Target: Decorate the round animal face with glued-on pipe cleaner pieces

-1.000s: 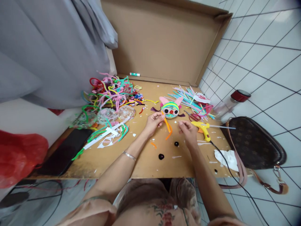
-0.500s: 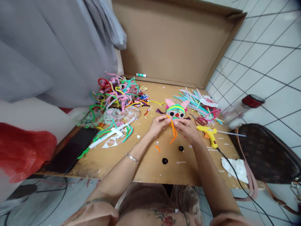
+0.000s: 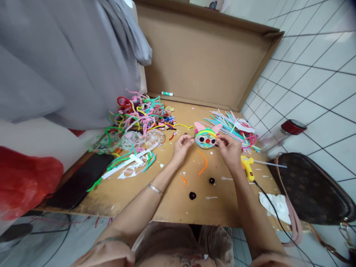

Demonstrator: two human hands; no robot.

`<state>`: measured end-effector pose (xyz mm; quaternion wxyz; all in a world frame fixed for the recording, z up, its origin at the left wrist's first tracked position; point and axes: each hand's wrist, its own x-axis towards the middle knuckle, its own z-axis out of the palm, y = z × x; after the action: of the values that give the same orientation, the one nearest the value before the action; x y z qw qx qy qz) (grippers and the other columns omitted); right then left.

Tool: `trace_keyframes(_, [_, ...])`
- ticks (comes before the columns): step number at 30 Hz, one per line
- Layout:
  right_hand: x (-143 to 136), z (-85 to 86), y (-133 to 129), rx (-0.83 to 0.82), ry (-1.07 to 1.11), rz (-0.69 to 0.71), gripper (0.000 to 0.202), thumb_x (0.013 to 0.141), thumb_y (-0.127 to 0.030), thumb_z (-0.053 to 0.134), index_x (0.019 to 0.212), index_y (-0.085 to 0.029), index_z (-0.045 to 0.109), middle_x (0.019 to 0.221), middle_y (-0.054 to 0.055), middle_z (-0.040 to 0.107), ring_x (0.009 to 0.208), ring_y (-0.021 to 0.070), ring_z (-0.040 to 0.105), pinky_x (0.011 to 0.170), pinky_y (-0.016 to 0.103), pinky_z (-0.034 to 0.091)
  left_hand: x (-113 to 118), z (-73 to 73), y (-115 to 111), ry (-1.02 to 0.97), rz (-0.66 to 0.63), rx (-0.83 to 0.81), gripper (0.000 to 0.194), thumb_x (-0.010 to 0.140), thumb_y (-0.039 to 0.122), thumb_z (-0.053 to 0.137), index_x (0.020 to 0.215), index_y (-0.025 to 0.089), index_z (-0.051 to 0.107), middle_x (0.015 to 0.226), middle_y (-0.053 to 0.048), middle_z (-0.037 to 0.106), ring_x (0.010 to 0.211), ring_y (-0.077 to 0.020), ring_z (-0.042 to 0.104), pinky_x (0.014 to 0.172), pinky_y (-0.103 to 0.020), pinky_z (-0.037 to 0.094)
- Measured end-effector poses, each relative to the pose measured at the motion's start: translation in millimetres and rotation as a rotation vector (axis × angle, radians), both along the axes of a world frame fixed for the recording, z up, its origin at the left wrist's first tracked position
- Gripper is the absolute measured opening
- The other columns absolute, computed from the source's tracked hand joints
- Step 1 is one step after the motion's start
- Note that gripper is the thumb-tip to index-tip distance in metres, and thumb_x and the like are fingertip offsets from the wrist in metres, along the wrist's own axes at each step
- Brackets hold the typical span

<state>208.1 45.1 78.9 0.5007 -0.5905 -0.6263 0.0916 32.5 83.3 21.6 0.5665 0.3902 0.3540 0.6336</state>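
A small animal-face craft (image 3: 205, 145) lies before me, with pink ears, a yellow and green band, black eyes and a red nose. At its left edge my left hand (image 3: 183, 147) pinches a dark strand, apparently the purple tassel. My right hand (image 3: 229, 147) has its fingertips closed at the craft's right edge and covers the tassel there. A bit of orange pipe cleaner (image 3: 214, 134) shows on the face beside those fingertips. Below the craft, a curved orange pipe cleaner (image 3: 206, 161) rests on the table.
Two black round pieces (image 3: 192, 195) and a short orange scrap (image 3: 184, 180) lie near me. A yellow glue gun (image 3: 247, 167), bundled pipe cleaners (image 3: 222, 120), a bottle (image 3: 293, 127) and a brown bag (image 3: 314, 189) are rightward. Leftward are tangled pipe cleaners (image 3: 141, 115) and a phone (image 3: 80, 181).
My hands have parted from in front of the craft to its two sides. The curved orange pipe cleaner that hung between them now lies on the table.
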Motion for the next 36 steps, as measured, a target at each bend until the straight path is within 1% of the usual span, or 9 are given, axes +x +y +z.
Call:
trace_keyframes(2, [3, 3.6, 8, 0.093, -0.188, -0.025, 0.02, 0.082, -0.027, 0.054, 0.083, -0.019, 0.073, 0.08, 0.007, 0.074, 0.068, 0.0202, 0.063, 0.07, 0.033, 0.047, 3, 0.6, 14, -0.019, 0.077, 0.024, 0.024, 0.061, 0.02, 0.077, 0.078, 0.019, 0.06, 0.075, 0.003, 0.06, 0.067, -0.0093, 0.052, 0.065, -0.022, 0.041])
trace_keyframes(4, [5, 4.6, 17, 0.153, -0.35, -0.028, 0.022, 0.084, -0.021, 0.051, 0.085, -0.02, 0.073, 0.086, 0.008, 0.074, 0.077, 0.0219, 0.065, 0.073, 0.032, 0.047, 8, 2.4, 28, -0.024, 0.099, 0.04, 0.023, 0.061, 0.013, 0.07, 0.08, 0.019, 0.059, 0.076, 0.003, 0.058, 0.067, -0.0095, 0.052, 0.066, -0.022, 0.041])
trace_keyframes(7, [6, 2.6, 29, 0.201, -0.546, -0.036, 0.023, 0.087, -0.018, 0.05, 0.087, -0.02, 0.073, 0.087, 0.009, 0.074, 0.079, 0.022, 0.064, 0.069, 0.03, 0.043, 19, 2.1, 44, -0.019, 0.117, 0.029, 0.022, 0.062, 0.011, 0.064, 0.081, 0.02, 0.056, 0.069, 0.005, 0.053, 0.064, -0.0098, 0.049, 0.065, -0.022, 0.041])
trace_keyframes(11, [5, -1.9, 37, 0.292, -0.676, -0.044, 0.023, 0.09, -0.015, 0.05, 0.086, -0.021, 0.072, 0.084, 0.008, 0.071, 0.077, 0.0208, 0.06, 0.067, 0.03, 0.04, 28, -4.8, 50, -0.001, 0.158, 0.051, 0.017, 0.065, 0.015, 0.065, 0.078, 0.019, 0.056, 0.072, 0.004, 0.054, 0.067, -0.0094, 0.049, 0.067, -0.022, 0.041])
trace_keyframes(19, [-3, -6.1, 37, 0.348, -0.598, -0.008, 0.028, 0.09, -0.009, 0.046, 0.087, -0.021, 0.071, 0.087, 0.008, 0.067, 0.084, 0.0218, 0.06, 0.075, 0.033, 0.044, 23, -4.4, 44, 0.098, 0.119, 0.14, 0.015, 0.073, 0.027, 0.069, 0.079, 0.018, 0.059, 0.071, 0.002, 0.058, 0.067, -0.0114, 0.052, 0.068, -0.024, 0.043])
trace_keyframes(25, [-6, -5.1, 34, 0.36, -0.524, 0.018, 0.025, 0.094, -0.014, 0.046, 0.087, -0.021, 0.069, 0.085, 0.008, 0.067, 0.084, 0.0221, 0.06, 0.076, 0.033, 0.047, 25, -2.0, 39, 0.248, 0.214, 0.285, 0.011, 0.08, 0.03, 0.066, 0.08, 0.019, 0.063, 0.083, -0.003, 0.061, 0.075, -0.0145, 0.056, 0.07, -0.026, 0.043])
trace_keyframes(28, [-6, -5.8, 30, 0.326, -0.496, 0.003, 0.022, 0.093, -0.015, 0.048, 0.089, -0.021, 0.068, 0.086, 0.008, 0.067, 0.084, 0.0225, 0.06, 0.076, 0.034, 0.047, 24, 6.5, 35, 0.421, 0.284, 0.411, 0.011, 0.086, 0.03, 0.062, 0.083, 0.02, 0.066, 0.086, -0.006, 0.063, 0.081, -0.0182, 0.056, 0.076, -0.03, 0.043])
trace_keyframes(32, [-5, -7.6, 26, 0.316, -0.488, -0.026, 0.023, 0.093, -0.014, 0.047, 0.089, -0.021, 0.068, 0.086, 0.008, 0.066, 0.085, 0.0228, 0.06, 0.077, 0.035, 0.048, 21, 20.0, 29, 0.747, 0.358, 0.619, 0.021, 0.093, 0.036, 0.056, 0.09, 0.022, 0.071, 0.091, -0.008, 0.066, 0.089, -0.022, 0.055, 0.083, -0.036, 0.04])
trace_keyframes(36, [-5, -9.5, 25, 0.312, -0.475, -0.013, 0.025, 0.095, -0.015, 0.045, 0.09, -0.021, 0.07, 0.085, 0.008, 0.066, 0.085, 0.0227, 0.059, 0.078, 0.036, 0.048, 21, 26.4, 26, 1.043, 0.334, 0.764, 0.026, 0.096, 0.037, 0.052, 0.096, 0.024, 0.075, 0.09, -0.009, 0.065, 0.087, -0.0226, 0.052, 0.079, -0.038, 0.036])
